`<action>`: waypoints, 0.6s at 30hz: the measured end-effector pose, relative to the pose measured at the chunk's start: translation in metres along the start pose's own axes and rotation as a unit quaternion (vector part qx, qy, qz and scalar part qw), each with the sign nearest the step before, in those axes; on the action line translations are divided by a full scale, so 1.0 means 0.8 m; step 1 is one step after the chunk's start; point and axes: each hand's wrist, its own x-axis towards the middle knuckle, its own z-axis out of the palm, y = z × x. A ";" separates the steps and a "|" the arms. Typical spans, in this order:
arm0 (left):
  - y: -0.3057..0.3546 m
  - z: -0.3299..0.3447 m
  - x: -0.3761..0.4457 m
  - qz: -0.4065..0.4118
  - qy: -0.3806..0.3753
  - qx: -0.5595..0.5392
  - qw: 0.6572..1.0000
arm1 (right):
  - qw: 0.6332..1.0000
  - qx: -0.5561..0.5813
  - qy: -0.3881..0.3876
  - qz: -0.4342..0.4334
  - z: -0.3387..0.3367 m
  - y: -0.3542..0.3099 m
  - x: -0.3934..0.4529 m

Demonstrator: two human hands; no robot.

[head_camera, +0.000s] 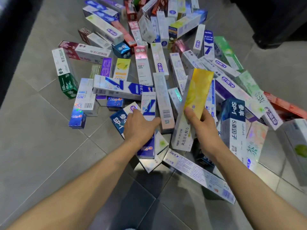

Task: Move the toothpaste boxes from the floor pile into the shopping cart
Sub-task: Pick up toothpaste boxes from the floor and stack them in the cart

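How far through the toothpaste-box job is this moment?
Done: nothing can be confirmed, since no shopping cart is in view. In hand: the right hand grips a yellow box lifted out of the pile, and the left hand reaches down onto a blue and white box still lying there. Left: dozens of boxes cover the tiled floor, so most of the work remains.
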 end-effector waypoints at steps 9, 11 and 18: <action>0.064 -0.098 -0.061 0.032 -0.061 -0.302 0.951 | 0.987 0.130 -0.002 0.097 0.014 -0.078 -0.039; 0.096 -0.137 -0.087 0.009 -0.099 -0.351 0.931 | 0.986 0.132 -0.007 0.105 0.011 -0.119 -0.068; 0.262 -0.307 -0.220 -0.041 -0.161 -0.415 0.894 | 0.984 0.135 0.007 0.118 -0.019 -0.353 -0.202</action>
